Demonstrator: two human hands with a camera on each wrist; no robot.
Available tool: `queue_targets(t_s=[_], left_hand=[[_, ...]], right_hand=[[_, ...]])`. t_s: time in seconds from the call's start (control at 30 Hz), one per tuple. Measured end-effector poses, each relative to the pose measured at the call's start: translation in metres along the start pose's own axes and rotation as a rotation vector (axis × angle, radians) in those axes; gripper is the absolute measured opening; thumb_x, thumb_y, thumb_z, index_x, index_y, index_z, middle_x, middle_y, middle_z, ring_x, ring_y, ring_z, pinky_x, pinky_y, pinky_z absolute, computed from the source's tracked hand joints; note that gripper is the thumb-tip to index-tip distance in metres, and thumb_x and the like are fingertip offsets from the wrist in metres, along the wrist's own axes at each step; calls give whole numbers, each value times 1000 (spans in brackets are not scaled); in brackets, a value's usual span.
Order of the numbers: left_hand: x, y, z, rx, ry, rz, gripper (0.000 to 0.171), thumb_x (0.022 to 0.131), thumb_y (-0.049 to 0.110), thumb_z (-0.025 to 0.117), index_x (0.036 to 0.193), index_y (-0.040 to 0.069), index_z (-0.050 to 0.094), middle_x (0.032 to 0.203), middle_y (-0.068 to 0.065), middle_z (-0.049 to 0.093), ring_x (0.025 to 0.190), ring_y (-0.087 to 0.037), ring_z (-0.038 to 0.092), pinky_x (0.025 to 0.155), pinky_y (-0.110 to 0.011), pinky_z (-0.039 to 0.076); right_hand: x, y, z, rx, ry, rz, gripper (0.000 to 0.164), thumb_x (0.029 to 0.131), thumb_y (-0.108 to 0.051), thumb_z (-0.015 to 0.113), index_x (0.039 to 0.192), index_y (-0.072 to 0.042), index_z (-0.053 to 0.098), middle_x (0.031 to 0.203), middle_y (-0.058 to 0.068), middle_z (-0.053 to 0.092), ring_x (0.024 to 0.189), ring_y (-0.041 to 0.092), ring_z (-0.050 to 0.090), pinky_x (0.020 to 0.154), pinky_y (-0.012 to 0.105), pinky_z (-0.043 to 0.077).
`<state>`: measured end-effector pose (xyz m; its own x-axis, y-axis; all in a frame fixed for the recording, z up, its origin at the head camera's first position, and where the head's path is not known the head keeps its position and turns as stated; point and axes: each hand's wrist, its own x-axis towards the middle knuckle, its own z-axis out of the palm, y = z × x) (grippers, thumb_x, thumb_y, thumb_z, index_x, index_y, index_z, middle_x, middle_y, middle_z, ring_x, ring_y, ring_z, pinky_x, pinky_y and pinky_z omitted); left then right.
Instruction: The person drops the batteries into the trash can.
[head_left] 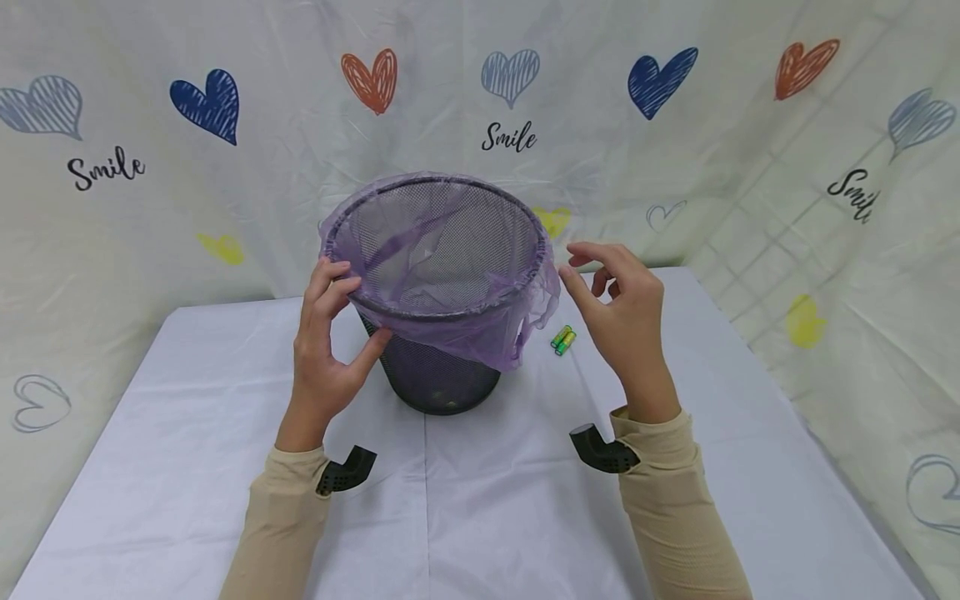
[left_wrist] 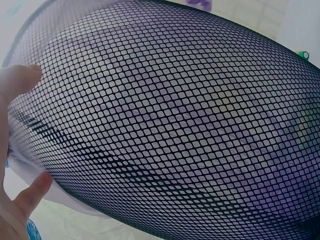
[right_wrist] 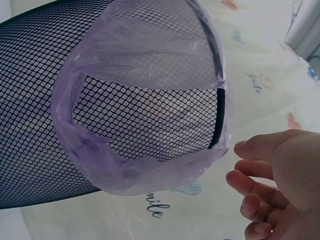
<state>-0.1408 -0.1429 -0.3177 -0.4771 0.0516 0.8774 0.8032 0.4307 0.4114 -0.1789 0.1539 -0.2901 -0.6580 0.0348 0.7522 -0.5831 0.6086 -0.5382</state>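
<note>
A black mesh wastebasket (head_left: 442, 392) stands upright at the table's middle, lined with a thin purple bag (head_left: 472, 342). The bag's edge folds over the rim and hangs down outside, lowest at the front right. My left hand (head_left: 326, 342) holds the basket's left rim, fingertips over the edge and thumb lower on the outside. Just right of the rim, my right hand (head_left: 626, 304) is apart from the bag, fingers loosely bent and holding nothing. In the right wrist view, a handle opening in the bag (right_wrist: 125, 182) bares mesh and part of the dark rim (right_wrist: 219, 117).
Two small green-and-yellow batteries (head_left: 562, 340) lie side by side on the white-covered table (head_left: 510, 517), to the right of the basket. Behind stands a pale curtain (head_left: 450, 150) printed with hearts and lettering. A black wrist mount (head_left: 600, 450) juts from the right sleeve.
</note>
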Motion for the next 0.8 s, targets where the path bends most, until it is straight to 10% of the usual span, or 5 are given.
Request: queue_targets(t_s=[0.8], left_hand=[[-1,-3,1,3,3,-2,50,81,16,66,117,-10,45,128,-31,42,135,-43,25,103,-21,40]], right_hand=[[-9,12,-7,-40,16,42,25,80,-17,69,104,-14,68,91,4,68,61,13,44,54,17,29]])
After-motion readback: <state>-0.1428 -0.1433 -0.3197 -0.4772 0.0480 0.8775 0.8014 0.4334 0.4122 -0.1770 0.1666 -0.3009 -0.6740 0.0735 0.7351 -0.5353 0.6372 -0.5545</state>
